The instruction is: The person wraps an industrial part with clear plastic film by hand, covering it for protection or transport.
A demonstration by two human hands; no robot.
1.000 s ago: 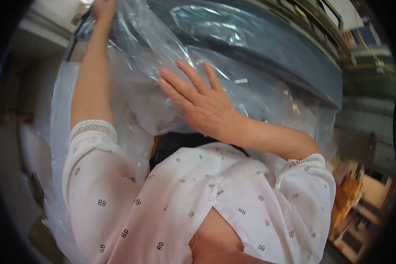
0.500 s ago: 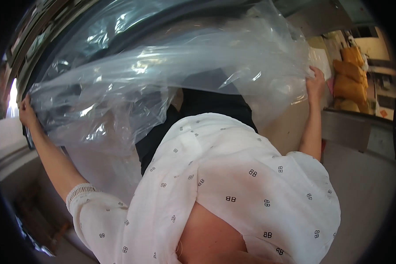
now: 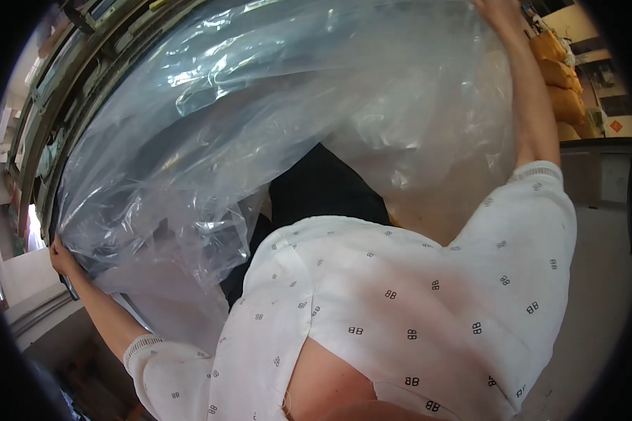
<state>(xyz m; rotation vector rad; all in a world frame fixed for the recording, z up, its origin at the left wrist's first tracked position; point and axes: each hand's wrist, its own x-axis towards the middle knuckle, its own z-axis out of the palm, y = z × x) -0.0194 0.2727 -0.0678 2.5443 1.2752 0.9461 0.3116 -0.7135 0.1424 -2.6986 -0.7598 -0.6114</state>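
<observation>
Clear plastic sheet [image 3: 260, 126], spread wide and taut between left hand [image 3: 62, 256] and raised right hand [image 3: 497, 10], fingers of both clenched on opposite edges.

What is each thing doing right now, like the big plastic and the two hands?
Plastic sheet: clear, crinkled, spread wide between both hands.
Left hand: closed on the sheet's left edge, arm stretched out.
Right hand: raised high at the sheet's top edge, partly out of view; grip unclear.
Sacks: yellowish, stacked at the right.
</observation>
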